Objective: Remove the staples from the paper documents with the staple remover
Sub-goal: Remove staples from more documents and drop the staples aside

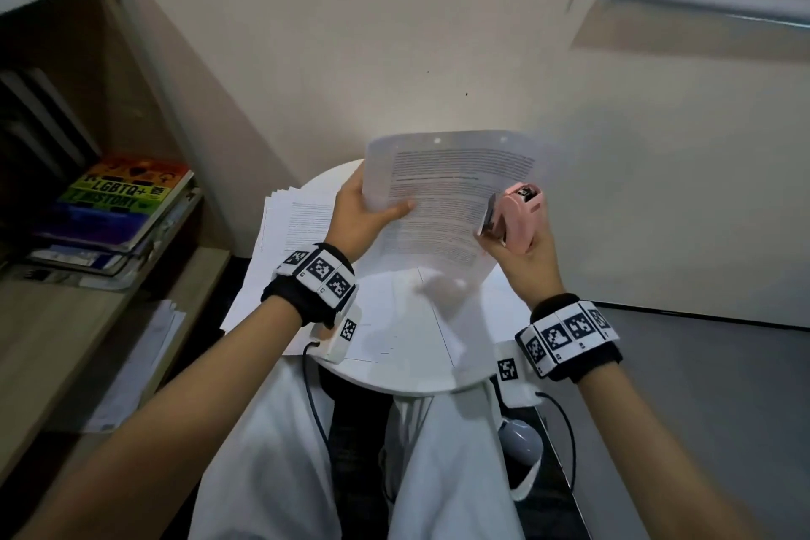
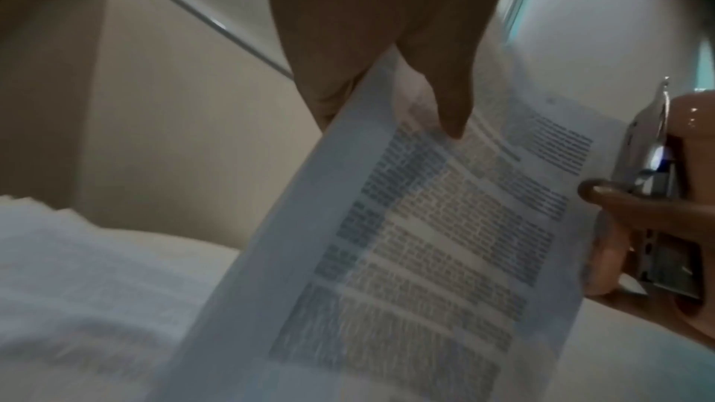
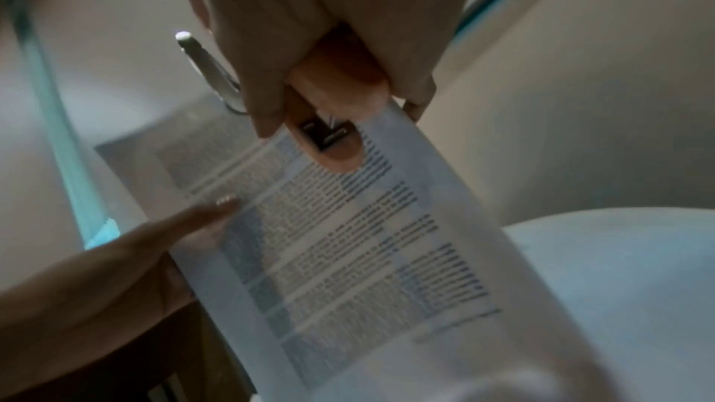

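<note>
From my head view, my left hand (image 1: 366, 210) pinched the left edge of the paper document (image 1: 442, 206), thumb on top and fingers hidden behind it. I held it up in the air above the round white table (image 1: 407, 377). My right hand (image 1: 521, 250) was at the paper's right edge with its fingers curled round the pink staple remover (image 1: 517, 217). The paper's long side ran away from me, and my right hand was the one nearest the tool's metal tip. More loose sheets (image 1: 289, 228) lay on the table, left of the paper I held.

From my left wrist, my thumb (image 2: 449, 103) pressed down on the printed page (image 2: 425, 240). The staple remover (image 2: 657, 164) sat at the page's far edge.

From my right wrist, my fingers (image 3: 267, 97) were wrapped round the staple remover (image 3: 336, 97), and they pinched the paper's (image 3: 348, 256) edge too. The page looked white, thin and full of small print. I could not see any staple, since the picture was blurry.
</note>
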The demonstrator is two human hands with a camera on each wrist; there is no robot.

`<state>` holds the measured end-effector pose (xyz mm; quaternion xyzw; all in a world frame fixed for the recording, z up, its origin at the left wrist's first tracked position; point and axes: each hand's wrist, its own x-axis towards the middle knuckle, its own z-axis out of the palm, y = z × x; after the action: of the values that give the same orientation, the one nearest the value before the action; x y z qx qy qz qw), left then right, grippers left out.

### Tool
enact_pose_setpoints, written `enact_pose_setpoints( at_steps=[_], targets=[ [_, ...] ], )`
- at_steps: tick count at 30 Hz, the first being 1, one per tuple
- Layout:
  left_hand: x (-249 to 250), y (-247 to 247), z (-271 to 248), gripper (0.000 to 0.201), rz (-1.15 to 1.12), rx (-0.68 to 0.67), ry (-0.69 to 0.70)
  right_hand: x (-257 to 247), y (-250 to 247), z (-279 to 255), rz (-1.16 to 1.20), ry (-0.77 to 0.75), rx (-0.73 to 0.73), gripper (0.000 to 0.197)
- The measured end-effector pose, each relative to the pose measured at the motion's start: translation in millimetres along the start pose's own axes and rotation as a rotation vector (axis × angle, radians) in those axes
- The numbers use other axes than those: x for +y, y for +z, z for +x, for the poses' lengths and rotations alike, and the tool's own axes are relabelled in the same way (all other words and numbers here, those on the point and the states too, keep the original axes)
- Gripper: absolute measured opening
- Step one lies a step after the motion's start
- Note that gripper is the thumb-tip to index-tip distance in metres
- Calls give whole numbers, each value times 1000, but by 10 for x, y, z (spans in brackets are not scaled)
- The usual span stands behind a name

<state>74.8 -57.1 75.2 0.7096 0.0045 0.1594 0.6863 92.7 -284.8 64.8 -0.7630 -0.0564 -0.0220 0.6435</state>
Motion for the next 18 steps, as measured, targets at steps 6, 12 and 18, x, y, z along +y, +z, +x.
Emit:
enact_pose_setpoints(
  at_steps=[6,12,18],
  targets=[
    [-293,14,-120,44,52,6,-70,53,-21,87,-164,23,-27,39],
    [132,39,16,36,-107,25,53,-139,-111,163,-67,10,-68,33],
    [61,77,8,38,-94,65,46,-427,10,239,89,-109,243,56]
  ],
)
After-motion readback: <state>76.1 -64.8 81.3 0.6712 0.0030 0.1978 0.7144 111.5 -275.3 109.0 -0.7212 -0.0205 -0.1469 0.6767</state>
